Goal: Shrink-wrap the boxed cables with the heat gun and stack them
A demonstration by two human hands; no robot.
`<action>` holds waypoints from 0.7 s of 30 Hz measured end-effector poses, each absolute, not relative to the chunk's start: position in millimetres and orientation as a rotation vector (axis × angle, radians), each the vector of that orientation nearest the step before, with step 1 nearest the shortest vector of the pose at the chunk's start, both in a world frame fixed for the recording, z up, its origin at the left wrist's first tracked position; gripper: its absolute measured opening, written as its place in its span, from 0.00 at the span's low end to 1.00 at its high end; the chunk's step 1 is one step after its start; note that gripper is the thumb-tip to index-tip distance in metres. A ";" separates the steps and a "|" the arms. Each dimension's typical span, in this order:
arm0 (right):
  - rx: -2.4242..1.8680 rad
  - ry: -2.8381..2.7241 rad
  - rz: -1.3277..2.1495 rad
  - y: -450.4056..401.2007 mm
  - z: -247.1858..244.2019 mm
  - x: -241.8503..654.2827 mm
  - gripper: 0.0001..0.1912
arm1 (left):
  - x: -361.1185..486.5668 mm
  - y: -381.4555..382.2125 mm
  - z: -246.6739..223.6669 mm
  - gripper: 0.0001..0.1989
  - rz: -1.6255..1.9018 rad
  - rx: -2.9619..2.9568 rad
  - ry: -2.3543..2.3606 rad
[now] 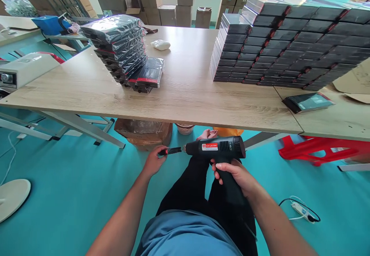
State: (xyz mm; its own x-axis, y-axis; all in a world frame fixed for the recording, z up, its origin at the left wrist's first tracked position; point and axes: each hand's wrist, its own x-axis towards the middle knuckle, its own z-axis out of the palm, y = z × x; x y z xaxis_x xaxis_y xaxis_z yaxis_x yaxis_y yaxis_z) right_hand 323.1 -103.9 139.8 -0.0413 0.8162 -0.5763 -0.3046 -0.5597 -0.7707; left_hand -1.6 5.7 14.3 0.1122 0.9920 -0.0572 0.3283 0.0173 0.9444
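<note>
In my right hand (231, 171) is a black heat gun (222, 148) with a red and white label, its nozzle facing left. My fingers wrap round its handle. My left hand (154, 161) pinches one end of a thin black box with red on it (170, 151), seen edge-on just in front of the nozzle. Both are held over my lap, below the table edge. On the wooden table (187, 86), a stack of film-wrapped black boxes (118, 48) stands at the left, with a wrapped box (150, 72) lying against its base.
A large block of stacked boxes (289, 44) fills the table's right side, with a single box (308, 102) in front. A white crumpled packet (160, 44) lies farther back. Under the table are a brown carton (144, 134) and a red stool (323, 150). A power strip (303, 212) lies on the floor.
</note>
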 end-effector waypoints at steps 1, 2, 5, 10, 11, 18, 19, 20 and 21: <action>-1.425 -0.581 1.708 -104.2 139.4 322.8 0.16 | -2.9 5.9 13.2 0.15 0.886 1.505 1.389; -1.436 -0.588 1.707 -104.8 139.5 321.8 0.16 | -3.9 6.2 11.7 0.15 0.857 1.547 1.400; -1.354 -0.651 1.798 -106.6 143.2 314.0 0.16 | -5.0 6.8 5.2 0.16 0.833 1.678 1.393; -1.334 -0.714 1.739 -103.9 149.4 295.1 0.17 | -2.5 6.0 2.0 0.19 0.825 1.794 1.419; -1.366 -0.719 1.723 -103.2 150.0 292.4 0.17 | -2.2 5.9 3.1 0.19 0.818 1.801 1.425; -1.329 -0.789 1.735 -102.7 153.4 279.2 0.17 | -2.0 6.5 5.2 0.18 0.875 1.745 1.459; -1.355 -0.772 1.705 -102.3 153.4 278.4 0.17 | -2.1 6.7 3.8 0.19 0.879 1.736 1.451; -1.363 -0.760 1.703 -101.9 153.3 277.9 0.17 | -2.4 7.0 2.3 0.19 0.883 1.725 1.437; -1.345 -0.759 1.729 -101.5 153.1 277.7 0.17 | -2.7 7.5 0.8 0.19 0.891 1.708 1.423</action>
State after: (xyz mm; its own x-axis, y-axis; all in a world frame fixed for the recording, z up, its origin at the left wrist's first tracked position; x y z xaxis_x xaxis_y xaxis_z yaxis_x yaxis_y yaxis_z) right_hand 277.7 -101.5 153.1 -0.1144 0.8662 -0.4865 -0.2277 -0.4995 -0.8358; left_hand -2.7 7.5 0.8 0.1478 0.9874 0.0563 0.4822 -0.1217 0.8676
